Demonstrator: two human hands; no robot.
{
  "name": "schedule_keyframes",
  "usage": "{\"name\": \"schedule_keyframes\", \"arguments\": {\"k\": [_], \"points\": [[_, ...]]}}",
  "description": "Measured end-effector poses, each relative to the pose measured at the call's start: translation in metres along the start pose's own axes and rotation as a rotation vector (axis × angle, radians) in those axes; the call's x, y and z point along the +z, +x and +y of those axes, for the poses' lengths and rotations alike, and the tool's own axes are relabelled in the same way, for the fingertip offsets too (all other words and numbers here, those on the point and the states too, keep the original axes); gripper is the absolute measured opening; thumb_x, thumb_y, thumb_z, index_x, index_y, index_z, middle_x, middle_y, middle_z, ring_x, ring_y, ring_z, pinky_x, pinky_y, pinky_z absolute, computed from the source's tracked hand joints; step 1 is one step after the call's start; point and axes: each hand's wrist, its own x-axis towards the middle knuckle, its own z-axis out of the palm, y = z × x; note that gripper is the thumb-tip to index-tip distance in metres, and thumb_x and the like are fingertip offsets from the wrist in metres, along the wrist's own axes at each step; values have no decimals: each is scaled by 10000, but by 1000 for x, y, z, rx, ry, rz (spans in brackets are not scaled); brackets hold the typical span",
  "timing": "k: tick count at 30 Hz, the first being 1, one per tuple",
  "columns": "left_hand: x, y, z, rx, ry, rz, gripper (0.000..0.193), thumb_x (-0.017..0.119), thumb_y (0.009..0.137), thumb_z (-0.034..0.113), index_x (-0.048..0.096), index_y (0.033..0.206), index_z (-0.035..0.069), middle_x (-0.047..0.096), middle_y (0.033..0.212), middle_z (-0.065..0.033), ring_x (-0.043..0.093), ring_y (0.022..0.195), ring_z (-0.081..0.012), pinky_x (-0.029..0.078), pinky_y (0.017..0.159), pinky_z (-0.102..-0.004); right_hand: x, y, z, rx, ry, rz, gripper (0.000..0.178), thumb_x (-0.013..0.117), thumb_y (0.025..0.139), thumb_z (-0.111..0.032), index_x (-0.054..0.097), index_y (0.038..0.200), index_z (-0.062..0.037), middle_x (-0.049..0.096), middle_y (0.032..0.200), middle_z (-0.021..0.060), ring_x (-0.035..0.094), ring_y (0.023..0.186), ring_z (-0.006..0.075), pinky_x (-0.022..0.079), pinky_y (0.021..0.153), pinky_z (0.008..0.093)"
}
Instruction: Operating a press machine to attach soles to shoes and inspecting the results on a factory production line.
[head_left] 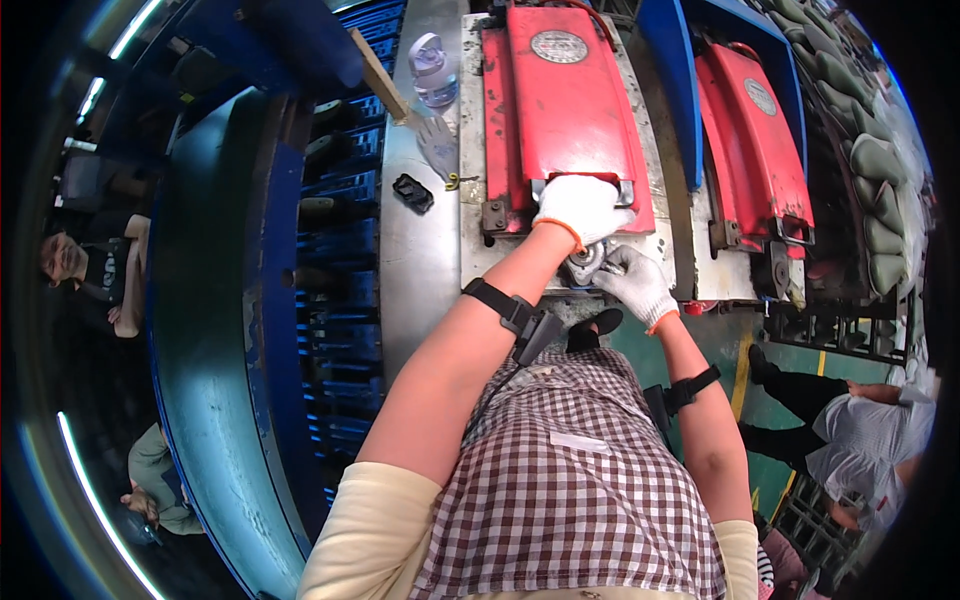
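In a white knitted glove, my left hand [583, 207] is closed over the metal handle [626, 192] at the near end of a red machine cover [580, 110]. Its fingers partly hide that handle. Just below and to the right, my right hand [638, 283], gloved alike, has its fingers bent against a round metal fitting [586, 262] at the front of the machine. The fingertips pinch its right side, though what lies between them is too small to make out. The cover lies lowered on a pale, worn machine bed [474, 130].
A second red machine [752, 140] with a blue guard [668, 70] stands right. On the metal bench to the left are a clear bottle [433, 72], a grey glove [437, 147] and a black object [412, 193]. Blue racks, a conveyor [215, 330] and other people surround this spot.
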Motion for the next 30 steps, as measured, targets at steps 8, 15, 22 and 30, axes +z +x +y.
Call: {"name": "schedule_keyframes", "arguments": {"k": [8, 15, 22, 30], "points": [[0, 1, -1, -19, 6, -21, 605, 545, 923, 630, 777, 965, 73, 753, 930, -184, 736, 882, -340, 567, 816, -458, -1, 0, 0, 73, 89, -44, 487, 812, 778, -413, 711, 1057, -27, 754, 960, 163, 734, 918, 255, 555, 868, 357], [6, 3, -4, -26, 24, -12, 619, 554, 916, 650, 770, 921, 70, 744, 892, -186, 727, 859, -344, 558, 793, -456, 0, -1, -3, 40, 40, -11, 391, 825, 801, -294, 709, 1040, -6, 737, 897, 108, 687, 833, 151, 555, 804, 325], [4, 2, -1, -36, -15, 4, 606, 571, 899, 644, 759, 910, 68, 737, 897, -192, 719, 879, -349, 548, 819, -460, -2, -3, -1, 54, 51, -20, 473, 810, 774, -414, 713, 1058, -48, 743, 916, 161, 722, 890, 261, 551, 859, 369], [3, 3, 2, -15, -8, 1, 634, 540, 914, 649, 776, 1016, 70, 748, 1041, -211, 720, 1004, -365, 543, 913, -471, 1, -2, 5, 3, -37, 37, 447, 815, 789, -366, 716, 1044, -13, 735, 926, 158, 707, 866, 230, 551, 827, 369]]}}
